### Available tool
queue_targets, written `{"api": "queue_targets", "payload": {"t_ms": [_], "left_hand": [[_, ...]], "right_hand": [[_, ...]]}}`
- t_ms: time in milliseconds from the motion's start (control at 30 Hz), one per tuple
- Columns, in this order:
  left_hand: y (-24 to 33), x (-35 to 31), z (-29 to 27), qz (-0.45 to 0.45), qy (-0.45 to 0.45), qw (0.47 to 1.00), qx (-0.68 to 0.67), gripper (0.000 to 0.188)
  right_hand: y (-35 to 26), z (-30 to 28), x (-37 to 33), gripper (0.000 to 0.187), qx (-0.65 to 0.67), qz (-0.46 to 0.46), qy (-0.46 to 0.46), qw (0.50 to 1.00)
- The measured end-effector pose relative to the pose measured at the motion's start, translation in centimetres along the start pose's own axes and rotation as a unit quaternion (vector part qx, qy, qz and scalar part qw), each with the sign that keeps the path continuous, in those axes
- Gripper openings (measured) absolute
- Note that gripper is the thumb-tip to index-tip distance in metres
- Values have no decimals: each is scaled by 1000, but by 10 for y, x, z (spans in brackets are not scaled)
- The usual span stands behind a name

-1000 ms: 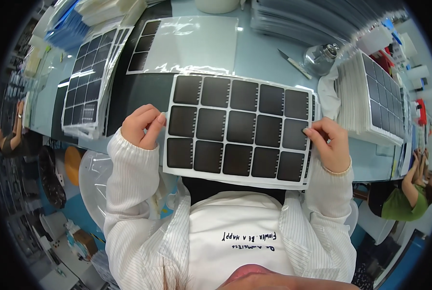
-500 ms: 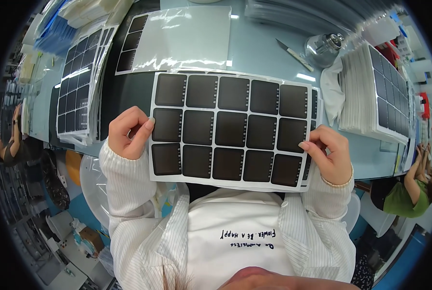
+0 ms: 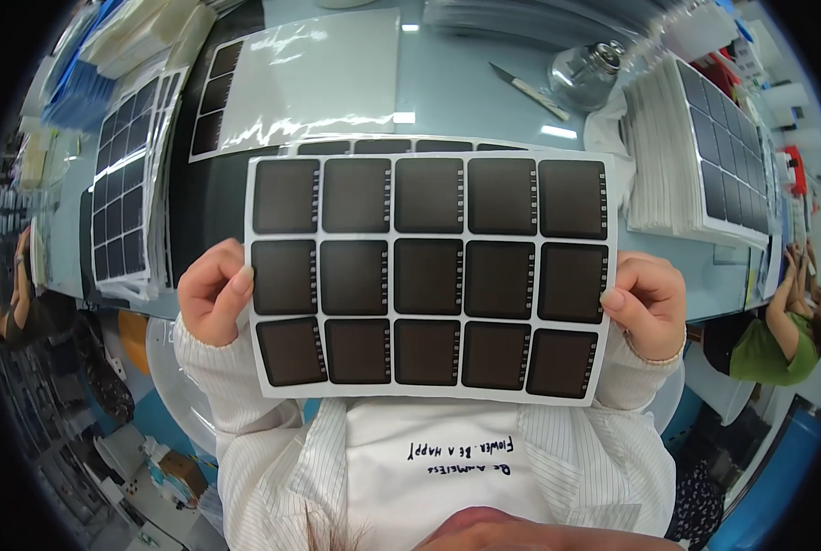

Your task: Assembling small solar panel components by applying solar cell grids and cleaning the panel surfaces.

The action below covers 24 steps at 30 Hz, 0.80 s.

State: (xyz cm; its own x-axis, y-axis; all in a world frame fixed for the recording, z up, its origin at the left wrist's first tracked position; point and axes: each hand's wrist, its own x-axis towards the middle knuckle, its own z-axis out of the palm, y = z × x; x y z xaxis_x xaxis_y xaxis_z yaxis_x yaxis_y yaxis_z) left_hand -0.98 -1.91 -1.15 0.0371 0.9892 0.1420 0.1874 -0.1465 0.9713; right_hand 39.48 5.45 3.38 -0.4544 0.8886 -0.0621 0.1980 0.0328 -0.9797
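Note:
A white sheet (image 3: 392, 239) bearing rows of dark, rounded-square labels is held up in front of my chest. My left hand (image 3: 213, 292) pinches its left edge between thumb and fingers. On the opposite edge, my right hand (image 3: 647, 303) grips it in the same way, the thumb in front. Behind its top edge shows a strip of other label sheets (image 3: 383, 146) lying on the table. The held sheet hides most of those and the table's near edge.
Beyond lies a glossy clear-covered sheet (image 3: 323, 83). A craft knife (image 3: 528, 90) and a glass pump bottle (image 3: 587, 75) stand further right. Tall stacks of label sheets rise at the left (image 3: 135, 184) and right (image 3: 668, 156). People work at both sides.
Both hands have lifted the label sheet off the others beneath it and closer to me. It now looks larger and squarer to view, and my view has shifted slightly.

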Motion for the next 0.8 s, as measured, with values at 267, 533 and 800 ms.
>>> {"api": "queue_targets", "payload": {"t_ms": [267,533,800], "left_hand": [[-4,-3,0,29,-42,999,17,18],[0,1,5,40,-50,998,20,20],[-1,-3,2,29,-30,999,24,24]], "right_hand": [[5,-9,-17,13,1,-49,-10,999],[4,-12,-23,13,-5,-59,-16,998],[5,-9,-23,15,2,-40,0,999]]}}
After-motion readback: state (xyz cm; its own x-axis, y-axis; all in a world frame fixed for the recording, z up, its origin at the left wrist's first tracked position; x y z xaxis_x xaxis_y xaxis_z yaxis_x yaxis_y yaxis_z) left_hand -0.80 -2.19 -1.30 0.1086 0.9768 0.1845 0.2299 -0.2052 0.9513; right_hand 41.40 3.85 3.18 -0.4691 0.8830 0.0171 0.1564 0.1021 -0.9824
